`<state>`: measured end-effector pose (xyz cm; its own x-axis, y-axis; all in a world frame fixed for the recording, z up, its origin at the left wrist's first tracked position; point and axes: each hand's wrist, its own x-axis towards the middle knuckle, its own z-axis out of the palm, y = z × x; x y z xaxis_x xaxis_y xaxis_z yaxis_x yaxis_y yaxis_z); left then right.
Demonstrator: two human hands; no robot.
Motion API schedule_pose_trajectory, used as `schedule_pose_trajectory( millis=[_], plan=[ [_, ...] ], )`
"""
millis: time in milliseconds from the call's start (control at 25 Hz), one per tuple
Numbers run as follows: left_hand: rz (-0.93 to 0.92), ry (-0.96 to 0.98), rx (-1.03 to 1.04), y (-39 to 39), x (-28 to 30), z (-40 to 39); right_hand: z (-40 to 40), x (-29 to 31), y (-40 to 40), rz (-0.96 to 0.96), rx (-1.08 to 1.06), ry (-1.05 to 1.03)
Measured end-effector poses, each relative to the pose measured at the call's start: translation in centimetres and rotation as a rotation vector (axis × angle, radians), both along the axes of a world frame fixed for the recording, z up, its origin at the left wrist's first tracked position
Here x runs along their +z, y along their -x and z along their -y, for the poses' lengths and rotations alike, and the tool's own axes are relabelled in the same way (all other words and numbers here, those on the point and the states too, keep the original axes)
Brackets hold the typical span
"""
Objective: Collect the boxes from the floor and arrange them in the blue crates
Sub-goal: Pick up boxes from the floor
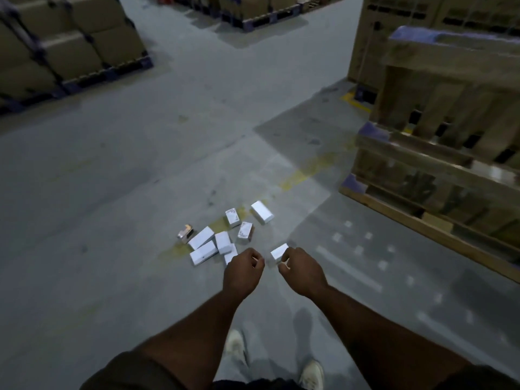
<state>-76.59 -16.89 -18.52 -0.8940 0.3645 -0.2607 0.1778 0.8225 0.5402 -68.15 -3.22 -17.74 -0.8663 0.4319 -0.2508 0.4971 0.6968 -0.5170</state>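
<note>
Several small white boxes (pixel 222 242) lie scattered on the grey concrete floor just ahead of me, some with printed labels (pixel 244 230). One small brownish box (pixel 185 233) lies at the left of the pile. My left hand (pixel 243 273) hovers over the near edge of the pile, fingers loosely curled and holding nothing. My right hand (pixel 301 273) is beside it, also loosely curled, and its fingers overlap one white box (pixel 278 251) that seems to lie on the floor behind it. No blue crate shows in this view.
A stack of wooden pallets (pixel 439 164) stands close on the right. Cardboard cartons on blue pallets (pixel 70 52) fill the far left and the back (pixel 253 9). Faded yellow floor lines (pixel 304 173) run under the boxes. My shoes (pixel 235 344) are at the bottom.
</note>
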Motion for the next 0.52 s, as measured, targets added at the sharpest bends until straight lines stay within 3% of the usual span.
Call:
schedule_pose_trajectory(
  millis=[520],
  plan=[
    [0.106, -0.042, 0.082, 15.8, -4.1, 8.4, 8.4, -2.4, 17.3, 0.071, 0.078, -0.023]
  ],
)
